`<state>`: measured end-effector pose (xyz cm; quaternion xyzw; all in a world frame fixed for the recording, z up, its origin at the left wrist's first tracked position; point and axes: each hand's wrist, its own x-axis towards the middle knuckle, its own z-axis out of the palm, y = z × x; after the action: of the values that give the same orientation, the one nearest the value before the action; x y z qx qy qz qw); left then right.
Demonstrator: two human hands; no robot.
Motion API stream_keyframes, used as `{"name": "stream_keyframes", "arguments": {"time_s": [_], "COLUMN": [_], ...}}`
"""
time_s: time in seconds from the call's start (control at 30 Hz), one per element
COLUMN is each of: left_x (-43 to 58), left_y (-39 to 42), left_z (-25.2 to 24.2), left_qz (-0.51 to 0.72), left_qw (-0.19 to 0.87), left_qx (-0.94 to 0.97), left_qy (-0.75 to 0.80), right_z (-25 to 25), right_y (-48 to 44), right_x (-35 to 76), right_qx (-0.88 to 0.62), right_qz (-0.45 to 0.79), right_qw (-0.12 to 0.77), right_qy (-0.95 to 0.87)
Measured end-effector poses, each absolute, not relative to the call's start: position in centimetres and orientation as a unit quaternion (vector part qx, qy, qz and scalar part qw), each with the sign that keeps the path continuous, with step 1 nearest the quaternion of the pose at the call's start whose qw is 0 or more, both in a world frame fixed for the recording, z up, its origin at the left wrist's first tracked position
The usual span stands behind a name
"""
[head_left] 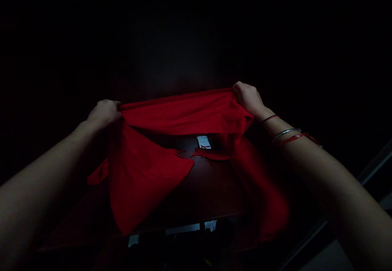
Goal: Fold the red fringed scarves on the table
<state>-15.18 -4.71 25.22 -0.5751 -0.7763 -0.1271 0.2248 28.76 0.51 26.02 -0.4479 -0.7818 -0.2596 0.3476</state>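
A red fringed scarf (180, 112) is stretched between my two hands above a dark table. My left hand (105, 112) is closed on its upper left corner, and my right hand (248, 96) grips the upper right end, a little higher. Below each hand the cloth hangs down in loose folds; the right fold is smeared by motion. Fringe tassels touch or hang close to the tabletop in the middle. Bangles and a red thread band circle my right wrist. My fingertips are hidden by the cloth and the backs of my hands.
A phone (203, 142) with a lit screen lies on the dark table (211, 189), behind the scarf's fringe. The table's front edge runs below the cloth, with pale shapes beneath it. A slanting light-coloured edge shows at lower right. Most of the surroundings are too dark to make out.
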Motion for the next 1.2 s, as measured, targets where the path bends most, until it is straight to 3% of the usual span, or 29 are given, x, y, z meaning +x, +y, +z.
{"name": "stream_keyframes", "arguments": {"time_s": [0.13, 0.27, 0.4, 0.53, 0.7, 0.87, 1.0, 1.2], "left_x": [-12.8, -10.2, -8.2, -6.1, -3.4, -2.8, -3.7, -4.2], "left_y": [-4.1, -3.4, -2.6, -2.5, -2.9, -3.5, -4.1, -4.6], "left_z": [22.5, 19.7, 17.9, 17.0, 16.5, 16.5, 16.3, 13.7], "left_qz": [-0.171, -0.338, -0.475, -0.452, -0.387, -0.328, -0.312, -0.233], "left_qw": [0.170, 0.027, -0.158, -0.217, -0.161, -0.128, -0.084, 0.087], "left_qx": [-0.595, -0.593, -0.608, -0.679, -0.767, -0.789, -0.788, -0.784], "left_qy": [-0.767, -0.730, -0.617, -0.536, -0.485, -0.503, -0.524, -0.568], "right_z": [29.2, 30.4, 29.5, 24.9, 15.6, 10.0, 10.2, 14.4], "right_y": [-0.2, 0.0, 0.9, 1.8, 0.4, -0.5, 0.8, 2.8], "right_x": [31.8, 33.9, 33.2, 28.2, 19.8, 15.8, 16.7, 20.1], "right_qx": [-0.463, -0.512, -0.603, -0.576, -0.312, -0.339, -0.400, -0.377], "right_qz": [-0.316, -0.329, -0.282, -0.156, 0.037, 0.062, 0.073, 0.134], "right_qw": [0.362, 0.395, 0.262, 0.100, 0.108, 0.179, 0.238, 0.338], "right_qy": [-0.745, -0.688, -0.699, -0.796, -0.943, -0.921, -0.882, -0.852]}}
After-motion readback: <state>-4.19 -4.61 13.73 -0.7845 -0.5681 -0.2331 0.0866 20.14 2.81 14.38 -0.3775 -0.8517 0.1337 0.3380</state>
